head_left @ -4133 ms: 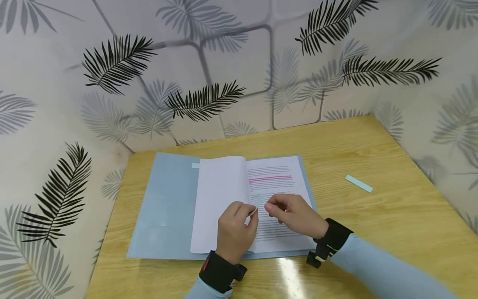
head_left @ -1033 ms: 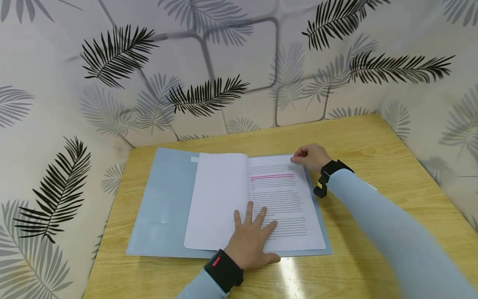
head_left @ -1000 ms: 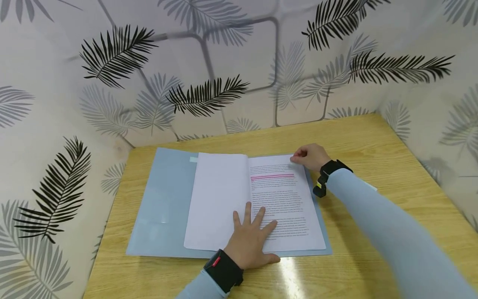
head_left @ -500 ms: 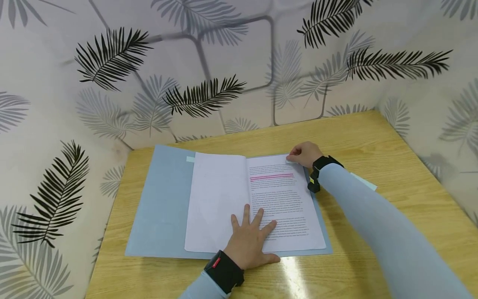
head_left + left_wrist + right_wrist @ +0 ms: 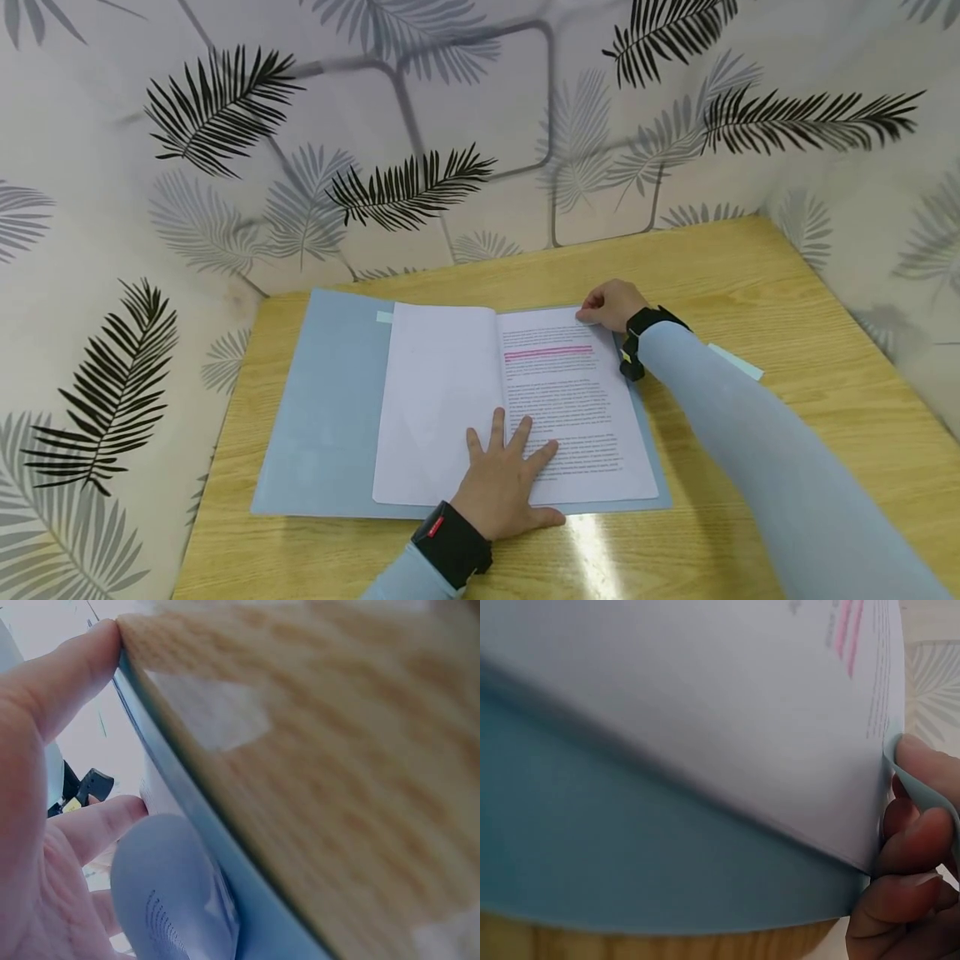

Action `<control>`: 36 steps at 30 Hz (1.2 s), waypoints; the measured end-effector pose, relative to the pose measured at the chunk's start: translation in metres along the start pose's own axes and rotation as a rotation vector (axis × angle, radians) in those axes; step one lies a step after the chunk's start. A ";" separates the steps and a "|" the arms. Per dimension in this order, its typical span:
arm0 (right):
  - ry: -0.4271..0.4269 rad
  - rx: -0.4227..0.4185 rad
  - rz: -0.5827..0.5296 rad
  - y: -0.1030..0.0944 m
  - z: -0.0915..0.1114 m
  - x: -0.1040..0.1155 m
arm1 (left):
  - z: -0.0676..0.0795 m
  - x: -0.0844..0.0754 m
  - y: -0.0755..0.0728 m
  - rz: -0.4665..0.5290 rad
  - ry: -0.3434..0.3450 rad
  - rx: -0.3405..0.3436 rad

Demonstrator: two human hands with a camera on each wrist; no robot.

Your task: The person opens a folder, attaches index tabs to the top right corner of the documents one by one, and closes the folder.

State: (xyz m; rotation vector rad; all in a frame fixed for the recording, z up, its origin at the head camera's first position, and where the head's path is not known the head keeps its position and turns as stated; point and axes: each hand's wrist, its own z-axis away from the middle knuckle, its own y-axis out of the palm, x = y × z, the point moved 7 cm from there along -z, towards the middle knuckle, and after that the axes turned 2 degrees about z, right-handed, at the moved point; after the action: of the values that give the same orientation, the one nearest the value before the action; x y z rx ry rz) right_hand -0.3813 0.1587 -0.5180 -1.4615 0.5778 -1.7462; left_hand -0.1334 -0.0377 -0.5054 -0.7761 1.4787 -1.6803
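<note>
Folder [image 5: 322,417], pale blue, lay opened out on the wood-grain table [image 5: 315,550]. Inside it, two white pages: left page [image 5: 438,383] blank, right page [image 5: 555,492] printed in dark lines, with pink marking [image 5: 547,353] across the text near the top.

Right hand [image 5: 612,304] was at the far right corner of the printed page. Its grip was pinching a pale blue-green strip [image 5: 924,789] between thumb and finger; the right wrist view showed the strip bent, its end at the page's edge. Whether that end was stuck down could not be told. Remaining fingers curled close by the page corner.

Left hand [image 5: 498,487] lay over the lower part of both pages, across the fold. Its grip was spread, fingers fanned apart and resting on the paper, thumb out at the folder's near edge.

Second strip [image 5: 737,362], same pale color, lay on the table to the right of the folder, partly hidden by the right sleeve [image 5: 757,450]. Small pale tab [image 5: 384,317] showed at the upper left edge of the blank page, against the folder cover. Behind the table hung a pale backdrop [image 5: 480,108] patterned with black and grey leaves.
</note>
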 end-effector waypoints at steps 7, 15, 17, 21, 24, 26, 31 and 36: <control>-0.040 0.018 0.031 0.002 -0.007 -0.003 | -0.001 0.000 0.001 0.002 -0.001 0.006; -0.083 0.018 0.068 0.001 -0.006 0.003 | 0.000 -0.001 -0.002 0.002 -0.007 0.017; -0.083 0.021 0.070 0.001 -0.005 0.004 | 0.000 -0.001 -0.002 0.002 -0.006 0.019; -0.097 0.025 0.083 0.001 -0.006 0.005 | 0.000 -0.002 -0.002 0.004 -0.002 0.020; -0.111 0.028 0.097 0.000 -0.006 0.007 | 0.000 -0.002 -0.002 0.001 0.000 0.018; -0.121 0.035 0.102 0.000 -0.005 0.009 | 0.000 -0.001 -0.003 -0.002 0.000 0.018; -0.134 0.045 0.117 0.000 -0.005 0.011 | -0.001 -0.001 -0.002 0.000 0.003 0.018; -0.141 0.050 0.132 0.001 -0.005 0.012 | 0.000 -0.001 -0.003 0.004 0.004 0.013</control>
State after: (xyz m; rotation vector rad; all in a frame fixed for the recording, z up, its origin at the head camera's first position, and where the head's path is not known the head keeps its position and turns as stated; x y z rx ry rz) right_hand -0.3868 0.1480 -0.5122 -1.4640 0.5407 -1.5319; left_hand -0.1334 -0.0363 -0.5029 -0.7626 1.4694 -1.6881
